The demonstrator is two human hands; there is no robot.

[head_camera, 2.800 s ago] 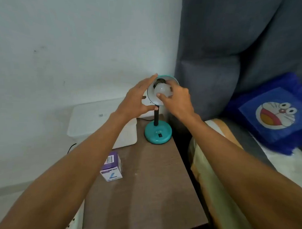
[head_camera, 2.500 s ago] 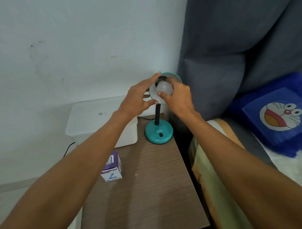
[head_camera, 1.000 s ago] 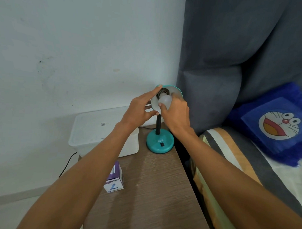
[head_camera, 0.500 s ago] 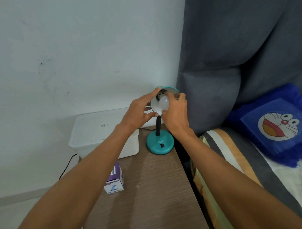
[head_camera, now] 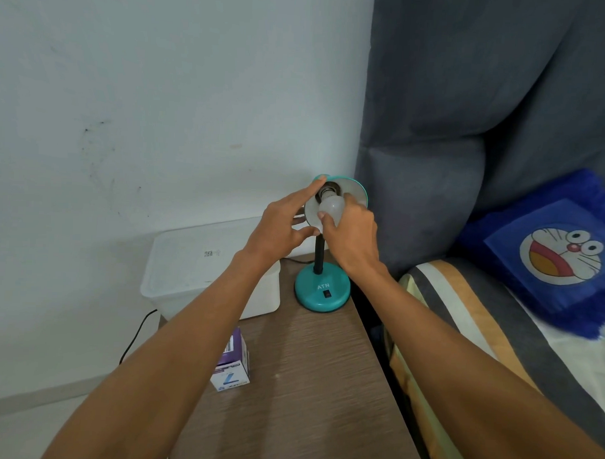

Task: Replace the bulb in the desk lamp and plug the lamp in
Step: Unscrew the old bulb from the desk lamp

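Note:
A teal desk lamp stands at the far right of the wooden bedside table, its round base marked ATN, with a black neck and a tilted shade. A white bulb sits at the dark socket inside the shade. My right hand grips the bulb with thumb and fingers. My left hand holds the shade's left rim, index finger on top and thumb below. A purple and white bulb box lies on the table near my left forearm.
A white plastic storage box stands against the wall left of the lamp. A black cord hangs behind the table. A grey padded headboard and a bed with a striped sheet and a blue cartoon pillow lie to the right.
My right hand has shifted its hold around the bulb, which now shows more clearly out of the socket. My left hand keeps hold of the shade. The view has drifted slightly.

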